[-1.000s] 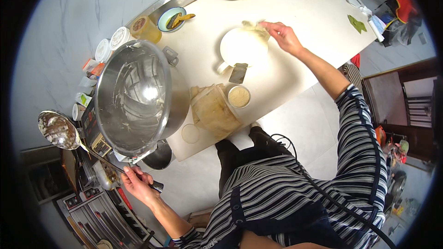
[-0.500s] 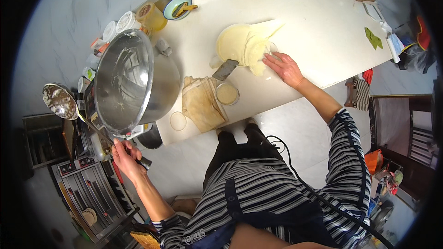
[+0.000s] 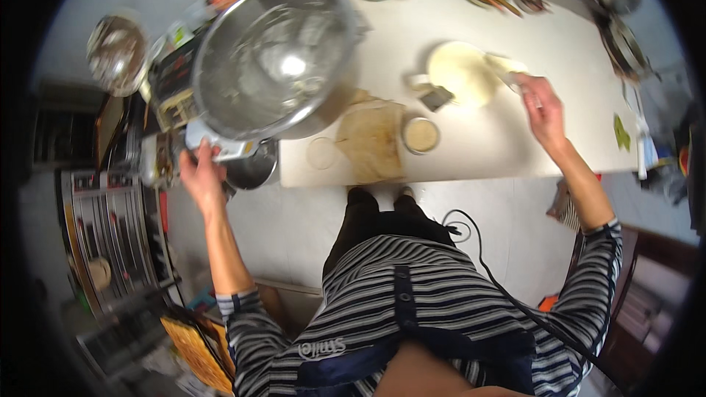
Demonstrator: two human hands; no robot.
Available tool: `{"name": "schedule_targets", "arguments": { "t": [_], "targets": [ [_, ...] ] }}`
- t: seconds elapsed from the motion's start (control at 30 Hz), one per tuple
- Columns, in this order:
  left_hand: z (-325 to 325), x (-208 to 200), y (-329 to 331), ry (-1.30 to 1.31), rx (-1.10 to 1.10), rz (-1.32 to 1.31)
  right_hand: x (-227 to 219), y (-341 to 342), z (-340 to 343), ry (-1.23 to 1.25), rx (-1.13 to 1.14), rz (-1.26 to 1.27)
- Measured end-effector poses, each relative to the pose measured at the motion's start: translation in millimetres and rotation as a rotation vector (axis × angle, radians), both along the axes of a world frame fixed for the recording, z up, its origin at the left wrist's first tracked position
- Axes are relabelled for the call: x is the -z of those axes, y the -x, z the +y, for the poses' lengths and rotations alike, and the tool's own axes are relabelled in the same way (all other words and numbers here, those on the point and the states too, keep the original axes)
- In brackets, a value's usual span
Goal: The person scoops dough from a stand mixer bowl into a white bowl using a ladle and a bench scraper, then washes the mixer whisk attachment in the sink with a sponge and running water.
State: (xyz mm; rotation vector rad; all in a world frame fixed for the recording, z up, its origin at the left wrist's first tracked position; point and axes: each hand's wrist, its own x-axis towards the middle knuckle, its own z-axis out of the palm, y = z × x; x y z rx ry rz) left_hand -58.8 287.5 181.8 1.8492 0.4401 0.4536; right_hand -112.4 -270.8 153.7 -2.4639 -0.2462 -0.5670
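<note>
My right grip [image 3: 545, 112] bunches at a soft, pale-yellow flap [image 3: 506, 65] beside a round, cream-coloured mass [image 3: 460, 72] on the white desk [image 3: 485, 151], perhaps steadying its edge; my left grip [image 3: 203, 179] curls near the big, round steel bowl [image 3: 239, 95], blur hiding either hold.

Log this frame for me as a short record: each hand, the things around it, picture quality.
Left hand: fingers curled, seemingly around the handle of a smeared ladle
Right hand: at a pale piece; blur hides the grip
Worktop centre: pale round, dark flat piece at its lower left
Left: large steel bowl, residue inside
Near edge: tan cloth, small tub to its right
Picture quality: motion-blurred
</note>
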Motion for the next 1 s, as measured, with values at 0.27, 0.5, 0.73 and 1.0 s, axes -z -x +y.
{"name": "schedule_targets", "arguments": {
  "t": [0.27,0.5,0.73,1.0],
  "targets": [
    [58.5,18.3,-97.4,0.049,0.075,-0.042,-115.0,-124.5,193.9,-0.636,-0.287,0.473],
    [70.9,37.9,-156.9,0.232,0.370,-0.095,-23.4,-248.4,318.7,0.088,-0.357,1.035],
    [77.5,28.8,-124.5,0.444,0.481,0.043,84.9,-301.9,331.7,1.032,-0.408,1.016],
    [77.3,31.6,-173.2,0.429,0.456,0.021,160.3,-303.9,332.7,0.548,-0.142,1.039]
  ]
}}
